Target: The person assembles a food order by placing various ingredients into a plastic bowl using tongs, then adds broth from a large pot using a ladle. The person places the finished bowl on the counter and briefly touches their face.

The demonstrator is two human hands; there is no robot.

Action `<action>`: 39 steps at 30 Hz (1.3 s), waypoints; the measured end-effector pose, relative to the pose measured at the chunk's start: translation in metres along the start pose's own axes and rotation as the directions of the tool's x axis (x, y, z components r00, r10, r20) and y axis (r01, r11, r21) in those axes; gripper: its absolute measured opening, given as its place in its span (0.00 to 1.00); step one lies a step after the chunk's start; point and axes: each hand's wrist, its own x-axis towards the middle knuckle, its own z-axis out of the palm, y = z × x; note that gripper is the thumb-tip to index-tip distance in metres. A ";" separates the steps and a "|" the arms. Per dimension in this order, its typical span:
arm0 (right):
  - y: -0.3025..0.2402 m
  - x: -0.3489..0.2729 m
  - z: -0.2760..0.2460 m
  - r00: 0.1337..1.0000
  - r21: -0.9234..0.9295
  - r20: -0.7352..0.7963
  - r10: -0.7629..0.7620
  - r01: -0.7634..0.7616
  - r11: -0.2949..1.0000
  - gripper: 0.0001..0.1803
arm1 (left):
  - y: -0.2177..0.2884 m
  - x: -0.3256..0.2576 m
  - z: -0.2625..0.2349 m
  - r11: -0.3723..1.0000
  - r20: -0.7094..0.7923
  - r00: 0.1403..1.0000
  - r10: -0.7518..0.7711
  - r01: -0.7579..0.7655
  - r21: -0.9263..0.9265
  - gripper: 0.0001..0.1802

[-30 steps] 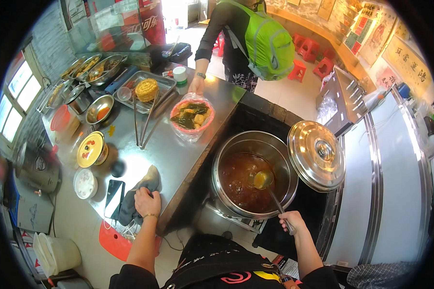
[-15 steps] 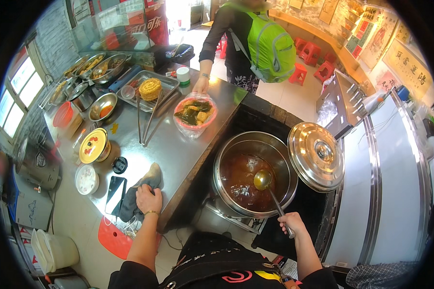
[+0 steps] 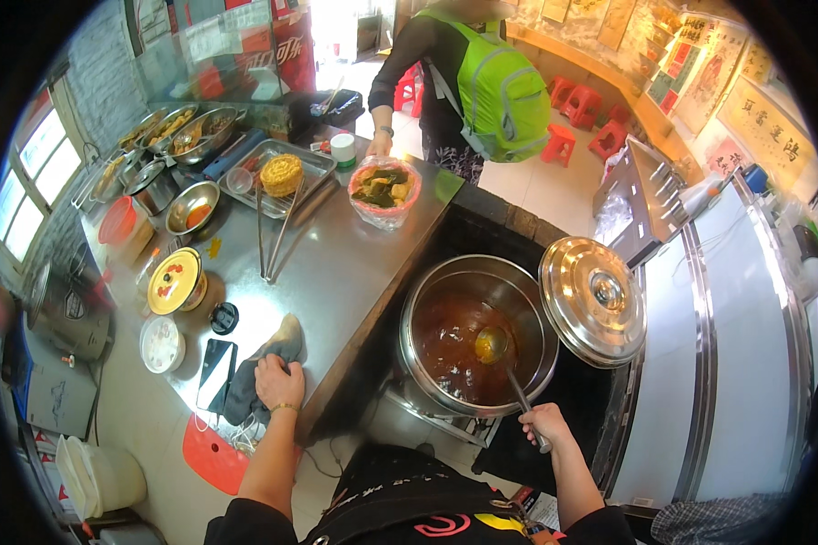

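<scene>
My right hand [image 3: 543, 423] is closed around the handle of a ladle [image 3: 520, 395]. Its round cup is partly sunk in the reddish-brown broth [image 3: 450, 341] of a deep steel pot [image 3: 413, 331]. On the steel table [image 3: 336, 295] to my left, my left hand [image 3: 278, 381] is closed over a dark grey cloth [image 3: 244, 389]. Farther off, near the table's far right corner, sits a bowl [image 3: 384, 216] lined with a clear plastic bag. Brown pieces and dark green leaves fill it. A person with a green backpack [image 3: 507, 86] reaches a hand [image 3: 381, 143] to its far rim.
Leaning on the pot's right side is a steel lid [image 3: 593, 302]. Beside the cloth lie a phone [image 3: 216, 372] and a black round lid [image 3: 224, 318]. Tongs [image 3: 277, 232] rest against a tray [image 3: 320, 168] of yellow noodles. A yellow lidded pot [image 3: 175, 280] and steel bowls stand leftward.
The bagged bowl has shifted away and to the right, and the person's hand with it. My ladle's cup has tipped and now holds broth. My left hand stays put.
</scene>
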 end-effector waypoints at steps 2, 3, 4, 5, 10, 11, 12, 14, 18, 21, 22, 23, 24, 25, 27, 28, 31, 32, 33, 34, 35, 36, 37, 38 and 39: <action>-0.002 0.000 0.000 1.000 0.010 -0.005 -0.003 0.003 1.000 0.07 | -0.001 0.000 0.003 1.000 -0.010 1.000 0.005 -0.005 -0.005 0.09; -0.003 0.000 0.001 1.000 0.006 -0.006 -0.001 0.001 1.000 0.07 | 0.000 0.000 0.003 1.000 -0.010 1.000 0.005 -0.005 0.000 0.09; -0.004 0.001 0.000 1.000 0.002 -0.007 0.002 -0.002 1.000 0.07 | 0.001 0.001 0.002 1.000 -0.009 1.000 0.004 -0.004 0.005 0.10; -0.004 0.001 0.000 1.000 -0.002 -0.009 0.004 -0.004 1.000 0.07 | 0.002 0.001 0.002 1.000 -0.009 1.000 0.005 -0.005 0.009 0.10; -0.003 0.004 0.002 1.000 -0.005 -0.016 0.006 -0.006 1.000 0.07 | 0.001 0.000 -0.001 1.000 0.011 1.000 -0.009 0.009 0.008 0.10; -0.003 0.004 0.001 1.000 -0.002 -0.016 0.006 -0.006 1.000 0.07 | 0.002 0.000 -0.001 1.000 0.017 1.000 -0.013 0.013 0.007 0.10; -0.003 0.003 0.002 1.000 -0.004 -0.015 0.006 -0.006 1.000 0.07 | 0.002 0.001 -0.002 1.000 0.021 1.000 -0.016 0.016 0.008 0.10; -0.004 0.004 0.002 1.000 -0.008 -0.013 0.006 -0.006 1.000 0.07 | 0.003 0.001 -0.003 1.000 0.030 0.999 -0.022 0.021 0.010 0.10; -0.003 0.007 0.002 1.000 -0.018 -0.017 -0.005 0.004 1.000 0.07 | 0.002 0.000 -0.001 1.000 0.020 1.000 -0.022 0.022 0.008 0.10; -0.001 0.012 0.002 0.999 -0.035 -0.031 -0.012 0.011 0.999 0.07 | 0.004 0.001 -0.001 1.000 0.029 0.999 -0.026 0.026 0.008 0.10; 0.000 0.013 0.003 0.999 -0.042 -0.038 -0.015 0.014 0.999 0.07 | 0.005 0.001 -0.002 1.000 0.031 0.999 -0.025 0.025 0.007 0.10; -0.001 0.014 0.004 0.999 -0.051 -0.041 -0.020 0.018 0.999 0.06 | 0.005 0.001 -0.003 1.000 0.031 0.999 -0.028 0.027 0.010 0.09; -0.004 0.015 0.006 0.999 -0.057 -0.037 -0.035 0.033 0.998 0.06 | 0.005 0.001 -0.004 1.000 0.027 0.999 -0.024 0.024 0.015 0.10; -0.006 0.015 0.008 0.998 -0.062 -0.033 -0.050 0.048 0.997 0.06 | 0.004 0.001 -0.004 1.000 0.023 1.000 -0.020 0.019 0.021 0.10; -0.007 0.017 0.012 0.997 -0.083 -0.040 -0.064 0.060 0.995 0.05 | 0.003 0.001 -0.004 1.000 0.016 1.000 -0.012 0.012 0.024 0.10; -0.006 0.020 0.014 0.997 -0.100 -0.051 -0.063 0.058 0.993 0.04 | 0.004 0.001 -0.004 1.000 0.012 1.000 -0.009 0.008 0.021 0.10; 0.001 0.031 0.018 0.995 -0.152 -0.061 -0.079 0.069 0.986 0.03 | 0.007 0.001 -0.004 1.000 0.014 1.000 -0.006 0.006 0.014 0.10; 0.004 0.034 0.018 0.994 -0.169 -0.061 -0.088 0.076 0.983 0.03 | 0.008 0.001 -0.004 1.000 0.016 1.000 -0.006 0.006 0.011 0.10; 0.002 0.032 0.019 0.996 -0.173 -0.050 -0.077 0.067 0.983 0.03 | 0.007 0.001 -0.004 1.000 0.015 1.000 -0.007 0.007 0.013 0.10; -0.001 0.030 0.020 0.997 -0.176 -0.040 -0.066 0.058 0.983 0.03 | 0.005 0.001 -0.004 1.000 0.015 1.000 -0.007 0.007 0.015 0.10; -0.003 0.028 0.021 0.998 -0.179 -0.031 -0.054 0.048 0.983 0.03 | 0.003 0.001 -0.004 1.000 0.014 1.000 -0.007 0.006 0.016 0.10; -0.002 0.027 0.019 0.998 -0.208 -0.031 -0.063 0.055 0.977 0.03 | 0.004 0.001 -0.003 1.000 0.015 1.000 -0.013 0.013 0.011 0.10; -0.001 0.026 0.018 0.997 -0.237 -0.032 -0.072 0.062 0.970 0.03 | 0.005 0.001 -0.004 1.000 0.016 1.000 -0.018 0.018 0.005 0.10; 0.000 0.025 0.016 0.996 -0.265 -0.032 -0.080 0.068 0.962 0.04 | 0.007 0.001 -0.004 1.000 0.017 1.000 -0.024 0.024 -0.002 0.10; -0.004 0.019 0.017 0.995 -0.331 -0.043 -0.088 0.069 0.941 0.04 | 0.006 0.002 -0.004 1.000 0.019 1.000 -0.023 0.023 0.002 0.10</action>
